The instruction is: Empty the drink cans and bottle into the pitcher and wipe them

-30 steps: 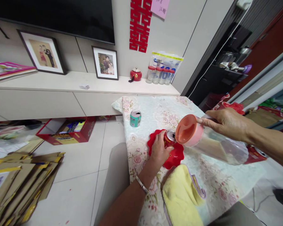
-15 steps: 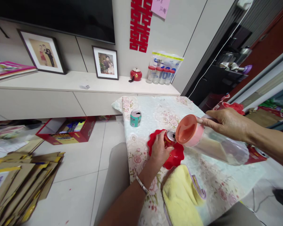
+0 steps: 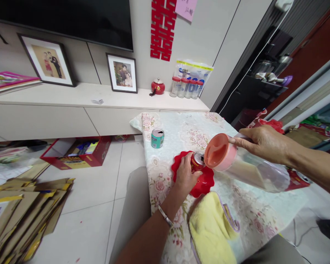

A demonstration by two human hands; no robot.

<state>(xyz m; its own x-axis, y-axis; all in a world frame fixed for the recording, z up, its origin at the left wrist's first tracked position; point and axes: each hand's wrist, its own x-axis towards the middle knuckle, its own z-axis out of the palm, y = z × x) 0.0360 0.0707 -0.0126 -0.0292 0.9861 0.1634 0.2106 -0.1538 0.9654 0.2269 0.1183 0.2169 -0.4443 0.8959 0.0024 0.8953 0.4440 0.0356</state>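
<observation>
My left hand (image 3: 185,175) is wrapped round a small red drink can (image 3: 197,161), whose top is open. That can stands on a red scalloped plate (image 3: 206,185). My right hand (image 3: 260,143) grips a clear plastic pitcher (image 3: 253,172) with a pinkish-orange lid (image 3: 218,151). The pitcher is tipped to the left, its lid close beside the can's top; pale cloudy contents lie along its lower side. Whether any liquid runs out, I cannot tell. Farther back on the table stands a green can (image 3: 157,138), also open on top.
A folded yellow towel (image 3: 213,227) lies at the near side of the flowered tablecloth (image 3: 159,183). Behind, a white cabinet (image 3: 79,97) carries picture frames, a red pot (image 3: 157,87) and several jars (image 3: 185,88). Flattened cardboard (image 3: 41,205) and a red box (image 3: 79,157) are on the floor.
The whole view has shifted very slightly. Both hands, the can and the tilted pitcher keep practically the same positions.
</observation>
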